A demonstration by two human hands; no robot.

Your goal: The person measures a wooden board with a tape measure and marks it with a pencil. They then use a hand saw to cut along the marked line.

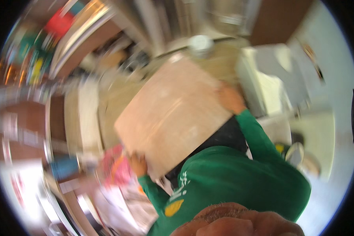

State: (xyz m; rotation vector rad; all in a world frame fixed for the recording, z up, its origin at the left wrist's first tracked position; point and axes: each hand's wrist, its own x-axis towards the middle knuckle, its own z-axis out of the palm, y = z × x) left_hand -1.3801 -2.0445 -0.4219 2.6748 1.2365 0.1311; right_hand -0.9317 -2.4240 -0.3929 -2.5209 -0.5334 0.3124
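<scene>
You are holding a flat board [173,114] before your body; your left hand [138,164] is gripping its left edge; your right hand [229,99] is gripping its right edge, fingers blurred; a white tub [201,45] is standing beyond.

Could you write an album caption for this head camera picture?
Seen from above through blur: a green top, with left hand and right hand holding opposite edges of a flat tan board.

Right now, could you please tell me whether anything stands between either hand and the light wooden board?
Nothing visible does: the left hand and the right hand hold opposite edges of the board, though motion blur hides their exact finger placement.
</scene>
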